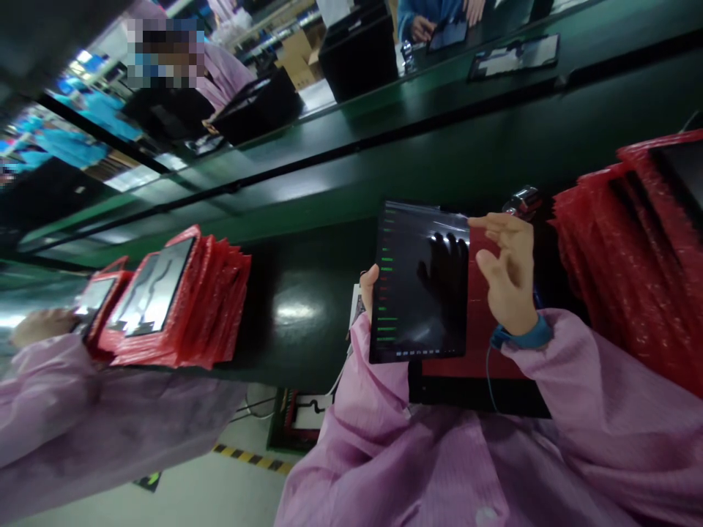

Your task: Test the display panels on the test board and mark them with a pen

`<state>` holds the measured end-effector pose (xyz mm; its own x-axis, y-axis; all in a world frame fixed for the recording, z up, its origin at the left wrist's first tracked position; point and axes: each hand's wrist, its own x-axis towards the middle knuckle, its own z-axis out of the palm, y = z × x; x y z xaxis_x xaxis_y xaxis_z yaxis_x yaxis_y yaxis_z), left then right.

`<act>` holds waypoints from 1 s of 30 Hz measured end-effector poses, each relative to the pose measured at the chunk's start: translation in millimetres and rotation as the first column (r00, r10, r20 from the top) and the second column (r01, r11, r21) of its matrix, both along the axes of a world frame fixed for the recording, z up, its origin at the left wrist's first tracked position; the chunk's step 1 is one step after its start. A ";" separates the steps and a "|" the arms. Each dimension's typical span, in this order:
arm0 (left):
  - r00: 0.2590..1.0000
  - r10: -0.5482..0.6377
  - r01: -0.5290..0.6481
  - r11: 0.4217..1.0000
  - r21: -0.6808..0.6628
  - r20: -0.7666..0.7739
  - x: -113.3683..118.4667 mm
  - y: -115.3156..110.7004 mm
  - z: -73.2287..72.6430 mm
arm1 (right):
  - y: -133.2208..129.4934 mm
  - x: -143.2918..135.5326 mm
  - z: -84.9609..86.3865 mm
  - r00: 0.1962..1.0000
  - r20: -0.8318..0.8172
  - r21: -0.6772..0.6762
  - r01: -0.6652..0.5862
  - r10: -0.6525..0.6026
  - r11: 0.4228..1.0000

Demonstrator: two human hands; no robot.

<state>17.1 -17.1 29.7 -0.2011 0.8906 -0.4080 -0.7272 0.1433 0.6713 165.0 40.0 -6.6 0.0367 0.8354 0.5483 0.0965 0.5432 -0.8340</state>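
A dark tablet point(420, 285) stands tilted toward me, its screen lit with small green and red text lines down the left side and a row of icons at the bottom. My left hand point(370, 289) grips its left edge; the thumb shows, while the other fingers are hidden behind it. Beside the tablet's right edge is my right hand point(508, 267), thumb and fingers apart, holding nothing. Its index fingertip is close to the upper right corner; whether it touches I cannot tell. A blue wrist band point(521, 334) with a cord is on that wrist. Behind the tablet lies a dark red surface point(486, 322).
Red bubble-wrap sleeves point(620, 249) are stacked on my right. Another stack of red sleeves point(214, 307) with a screen panel point(162, 285) sits left, near a co-worker's hand point(44, 326). Across the green bench point(307, 183) are black boxes point(359, 55) and other people.
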 end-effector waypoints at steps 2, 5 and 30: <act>0.997 0.074 -0.074 0.997 -0.001 0.037 0.3 -0.2 3.6 | 6.6 -0.8 -7.3 0.992 -0.116 -0.055 0.035 -0.041 0.998; 0.998 0.011 -0.013 0.999 0.046 0.059 -3.0 0.5 3.0 | 16.2 -0.7 -18.3 0.971 -0.221 -0.096 0.069 -0.089 0.993; 0.953 -0.206 0.189 0.977 0.097 0.222 -20.3 2.4 -3.2 | -83.2 31.0 97.6 0.951 -0.309 -0.306 -0.112 0.013 0.945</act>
<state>-3.2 -14.6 26.6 0.0731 0.9324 -0.3540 -0.8249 0.2560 0.5039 196.1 -43.2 91.1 0.0988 0.9689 0.2270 -0.2095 0.2433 -0.9471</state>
